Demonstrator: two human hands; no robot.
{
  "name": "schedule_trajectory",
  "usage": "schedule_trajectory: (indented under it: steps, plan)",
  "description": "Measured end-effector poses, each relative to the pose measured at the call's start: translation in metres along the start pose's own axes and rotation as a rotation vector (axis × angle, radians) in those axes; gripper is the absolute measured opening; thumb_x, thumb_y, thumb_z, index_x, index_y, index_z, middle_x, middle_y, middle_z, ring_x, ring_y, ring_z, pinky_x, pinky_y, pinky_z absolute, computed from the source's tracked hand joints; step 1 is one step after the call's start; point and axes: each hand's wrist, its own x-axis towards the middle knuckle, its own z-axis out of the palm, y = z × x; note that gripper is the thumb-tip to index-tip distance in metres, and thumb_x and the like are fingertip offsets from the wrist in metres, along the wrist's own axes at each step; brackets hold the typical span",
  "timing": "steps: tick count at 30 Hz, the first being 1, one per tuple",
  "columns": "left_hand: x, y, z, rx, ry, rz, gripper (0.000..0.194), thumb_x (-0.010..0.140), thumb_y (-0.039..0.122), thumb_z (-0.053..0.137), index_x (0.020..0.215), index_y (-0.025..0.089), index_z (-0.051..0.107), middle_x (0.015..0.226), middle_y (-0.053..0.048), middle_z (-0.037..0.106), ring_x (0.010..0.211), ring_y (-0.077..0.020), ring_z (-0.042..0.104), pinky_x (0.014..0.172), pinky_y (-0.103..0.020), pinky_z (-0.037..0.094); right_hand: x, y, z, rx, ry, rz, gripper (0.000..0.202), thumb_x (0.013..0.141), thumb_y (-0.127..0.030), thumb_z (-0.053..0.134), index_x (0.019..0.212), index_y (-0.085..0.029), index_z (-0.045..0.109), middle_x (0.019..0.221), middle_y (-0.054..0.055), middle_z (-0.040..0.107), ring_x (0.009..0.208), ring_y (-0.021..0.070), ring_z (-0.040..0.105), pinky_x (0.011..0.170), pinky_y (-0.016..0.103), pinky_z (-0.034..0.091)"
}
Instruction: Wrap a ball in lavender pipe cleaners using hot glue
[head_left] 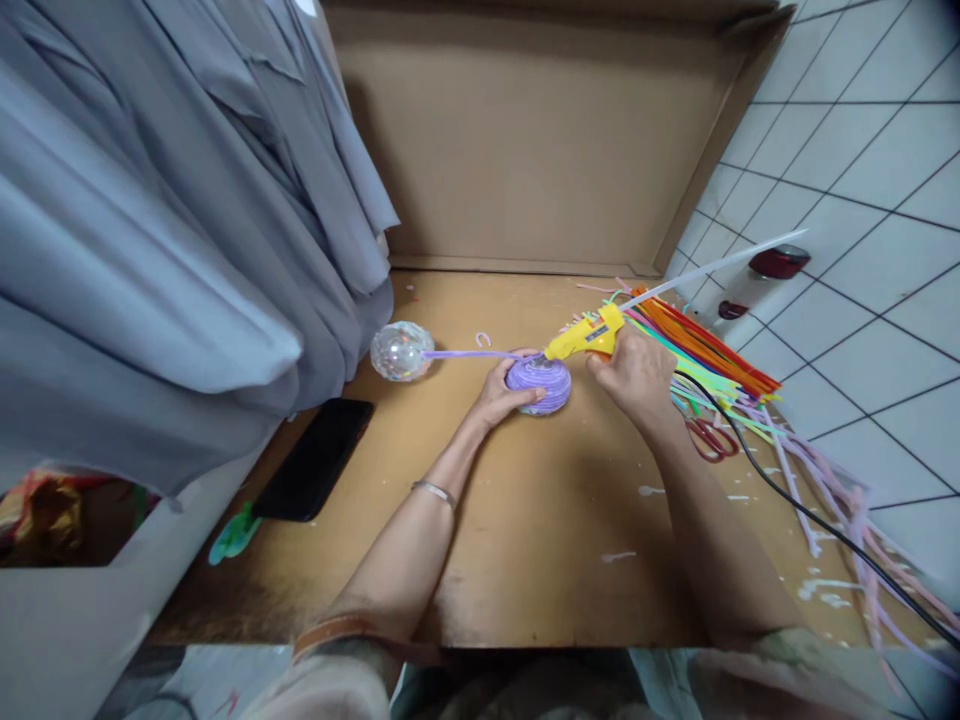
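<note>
My left hand is wrapped round the left side of a round purple ball wound with fuzzy stems, its thumb across the front. A purple stem runs left from the ball's top to a clear faceted sphere on the table. Closed round the handle of a yellow glue gun, my right hand is right of the ball. The gun's nozzle is at the ball's top, and a long white glue stick sticks out of its back.
Colourful fuzzy stems, red-handled scissors and a black cord lie on the right. A black phone and green item are at left. Cardboard stands behind, a grey curtain hangs left, tiled wall right.
</note>
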Motion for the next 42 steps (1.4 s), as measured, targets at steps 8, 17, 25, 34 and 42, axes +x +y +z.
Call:
schedule_trajectory:
  steps: [8,17,25,34,42]
  plan:
    - [0.0002,0.0009,0.0010,-0.001,-0.015,0.012,0.077,0.051,0.044,0.091,0.118,0.016,0.065,0.126,-0.011,0.066,0.113,-0.0273,0.064,0.101,-0.035,0.049,-0.0005,0.0006,0.0007,-0.004,-0.020,-0.030,0.036,0.084,-0.036,0.052,0.105,-0.012,0.068,0.091,0.015,0.070,0.081,0.0268,0.061,0.062,0.031,0.031]
    - [0.0008,-0.0007,0.0012,-0.004,-0.026,0.010,0.078,0.051,0.045,0.091,0.118,0.016,0.065,0.126,-0.011,0.065,0.113,-0.0268,0.063,0.100,-0.035,0.048,-0.0002,0.0011,0.0026,-0.010,-0.017,-0.042,0.033,0.083,-0.034,0.052,0.102,-0.013,0.069,0.084,0.013,0.068,0.075,0.0249,0.058,0.061,0.031,0.029]
    - [0.0020,-0.0026,0.0012,-0.001,-0.033,0.005,0.079,0.050,0.045,0.092,0.119,0.016,0.064,0.126,-0.011,0.065,0.113,-0.0277,0.064,0.101,-0.037,0.049,-0.0009,0.0002,0.0002,-0.008,-0.041,-0.040,0.031,0.084,-0.032,0.053,0.104,-0.013,0.068,0.088,0.013,0.069,0.077,0.0252,0.059,0.062,0.031,0.029]
    - [0.0024,-0.0034,0.0007,0.000,-0.032,0.011,0.079,0.050,0.044,0.093,0.119,0.017,0.065,0.129,-0.012,0.064,0.116,-0.0288,0.063,0.104,-0.038,0.048,0.0004,-0.0003,-0.0017,-0.030,-0.065,-0.037,0.028,0.084,-0.032,0.055,0.100,-0.013,0.068,0.086,0.013,0.069,0.076,0.0251,0.059,0.061,0.031,0.027]
    - [0.0028,-0.0028,0.0016,-0.014,-0.037,-0.002,0.080,0.050,0.043,0.092,0.120,0.016,0.064,0.129,-0.012,0.064,0.115,-0.0279,0.064,0.103,-0.037,0.049,0.0001,-0.0016,-0.0015,-0.022,-0.062,-0.031,0.029,0.083,-0.031,0.054,0.101,-0.012,0.069,0.085,0.013,0.069,0.075,0.0249,0.058,0.061,0.031,0.028]
